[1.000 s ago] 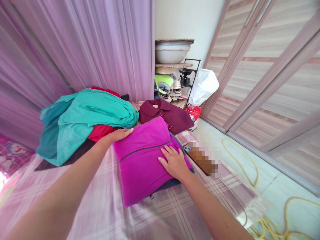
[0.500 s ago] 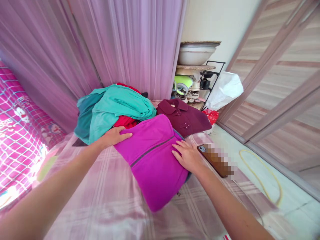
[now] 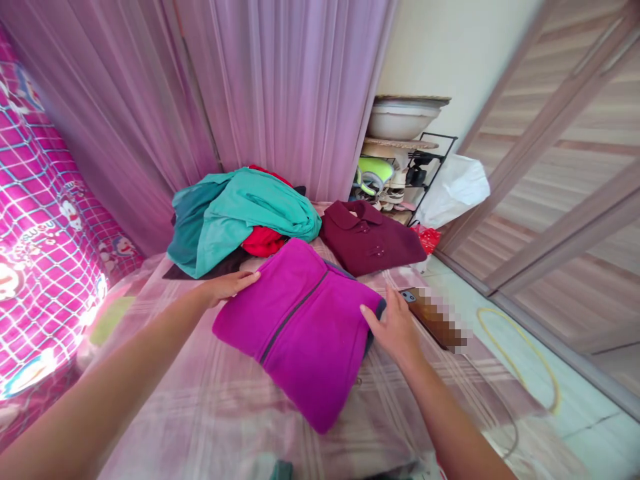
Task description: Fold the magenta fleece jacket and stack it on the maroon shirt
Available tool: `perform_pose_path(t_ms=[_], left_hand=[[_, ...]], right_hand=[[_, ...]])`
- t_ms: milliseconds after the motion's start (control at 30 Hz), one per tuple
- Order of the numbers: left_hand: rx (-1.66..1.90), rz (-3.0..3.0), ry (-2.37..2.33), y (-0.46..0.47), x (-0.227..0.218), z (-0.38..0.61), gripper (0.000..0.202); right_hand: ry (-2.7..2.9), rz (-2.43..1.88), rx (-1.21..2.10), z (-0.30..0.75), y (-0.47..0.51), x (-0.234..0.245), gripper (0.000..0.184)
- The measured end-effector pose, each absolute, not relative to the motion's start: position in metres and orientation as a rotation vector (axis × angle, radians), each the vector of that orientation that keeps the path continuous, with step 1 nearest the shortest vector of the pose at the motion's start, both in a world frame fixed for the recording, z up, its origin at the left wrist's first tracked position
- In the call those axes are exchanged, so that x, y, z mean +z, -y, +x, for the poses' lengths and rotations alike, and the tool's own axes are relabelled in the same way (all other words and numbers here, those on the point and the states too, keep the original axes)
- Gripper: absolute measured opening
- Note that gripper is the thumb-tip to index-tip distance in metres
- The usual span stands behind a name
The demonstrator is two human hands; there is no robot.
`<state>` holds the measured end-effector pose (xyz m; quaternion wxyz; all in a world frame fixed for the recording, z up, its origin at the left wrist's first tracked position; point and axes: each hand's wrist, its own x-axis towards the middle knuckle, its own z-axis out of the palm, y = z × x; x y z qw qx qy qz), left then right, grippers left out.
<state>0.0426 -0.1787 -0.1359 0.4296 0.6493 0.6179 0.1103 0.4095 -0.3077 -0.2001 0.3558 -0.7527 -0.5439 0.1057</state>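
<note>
Folded magenta top (image 3: pixel 300 327) lies flat on the bed (image 3: pixel 200 413), approx. mid-sheet. A dark zip line runs diag. across it, and a dark lining edge peeks out on its R side. My L grip (image 3: pixel 227 285) is released: palm down, fingers straight, resting on the top's upper-L corner. My R grip (image 3: pixel 395 327) is released too, fingers spread and touching the R edge by that lining. Can't tell if any fingertip is tucked under.

Risks, as I judge them:
- **Fold coming undone:** neither grip pinches cloth. If I push or slide w/ flat palms, the layers could shear and the fold open, esp. at the near end, which nothing pins.
- **Sheet bunching:** the sheet looks loose & slick, so it could bunch up along w/ the top.
- **Phone:** the phone (image 3: pixel 433 317) lies just beside my R grip, close to the bed's edge. A careless outward sweep of the wrist could knock it off toward the floor (image 3: pixel 575 400).
- **Maroon shirt:** the maroon shirt (image 3: pixel 373 237) lies folded just behind the magenta top, near its far corner. Shoving fwd would ruck it.
- **Loose heap:** the teal garment (image 3: pixel 240 213) is heaped over a red one (image 3: pixel 263 241), near my L grip. A trailing bit could catch my wrist & drag, or the heap could slump onto the folded piece.

Shoe rack (image 3: pixel 400 180) & white bag (image 3: pixel 453 190) are well apart, so no worry there.
</note>
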Motion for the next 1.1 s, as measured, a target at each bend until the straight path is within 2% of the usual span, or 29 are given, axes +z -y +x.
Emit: perform_pose_path(t_ms=[67,133,233,300,367,467,600,700,833,1000,1100], left_hand=[[0.175,1.466,-1.458,0.165,-0.136,0.054,0.076],[0.133,1.413,-1.503,0.156,-0.142,0.060,0.077],[0.121,1.455,-1.638,0.150,-0.152,0.063,0.078],[0.125,1.399,-1.636,0.154,-0.155,0.065,0.075],[0.184,1.278,-1.577,0.162,-0.153,0.066,0.071],[0.399,1.146,-1.508,0.183,-0.145,0.066,0.074],[0.666,1.130,-1.373,0.215,-0.140,0.065,0.078],[0.589,1.114,-1.461,0.230,-0.149,0.069,0.073],[0.481,1.258,-1.669,0.227,-0.164,0.073,0.079],[0.711,1.599,-1.779,0.193,-0.156,0.071,0.062],[0.691,1.526,-1.742,0.179,-0.152,0.082,0.057]], right_hand=[[1.192,-1.883,0.667,0.407,0.331,-0.204,0.094],[0.985,-1.758,1.063,0.396,0.350,-0.207,0.094],[0.695,-1.615,1.295,0.376,0.361,-0.211,0.091],[0.615,-1.547,1.274,0.366,0.354,-0.210,0.082],[0.633,-1.474,1.190,0.363,0.339,-0.202,0.064],[0.762,-1.411,1.032,0.374,0.306,-0.176,0.047],[1.044,-1.432,1.024,0.406,0.258,-0.143,0.046],[1.260,-1.734,0.968,0.420,0.233,-0.144,0.042],[1.446,-1.970,0.786,0.420,0.226,-0.159,0.039],[1.737,-2.232,0.394,0.414,0.228,-0.152,0.055],[1.792,-2.356,0.371,0.407,0.225,-0.149,0.059]])
